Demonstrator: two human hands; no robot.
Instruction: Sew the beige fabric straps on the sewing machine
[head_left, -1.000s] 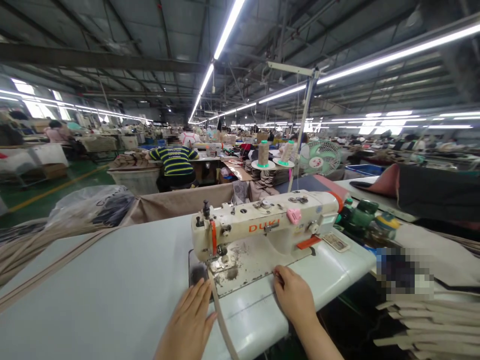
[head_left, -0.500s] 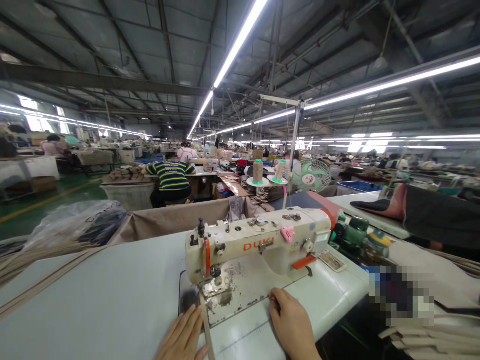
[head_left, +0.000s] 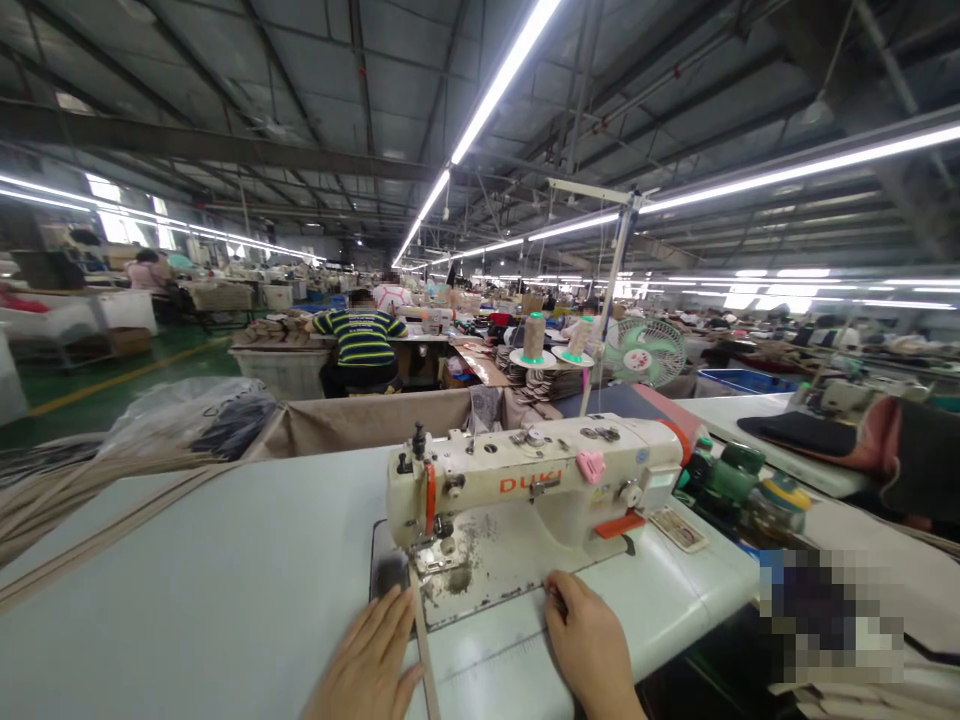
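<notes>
Holds the left hand (head_left: 367, 655) flat and open, with fingers extended close together, at the left edge of a narrow beige fabric strip (head_left: 425, 650). Has the strip running from below the needle end of a cream-white sewing machine (head_left: 487, 490) with orange lettering, toward the near side of a pale green tabletop (head_left: 225, 540). Rests the right hand (head_left: 589, 640) near the front edge of the worn metal bed plate (head_left: 480, 570), curled, with thumb and fingertips drawn in; cannot tell whether closed on anything. Shows on the machine a small pink plastic piece (head_left: 590, 466) and, below, a flat orange lever (head_left: 619, 526). Includes, behind, two tan thread cones (head_left: 533, 340) on white discs, a round green fan (head_left: 645, 352) and a person in a striped shirt (head_left: 361, 345).
</notes>
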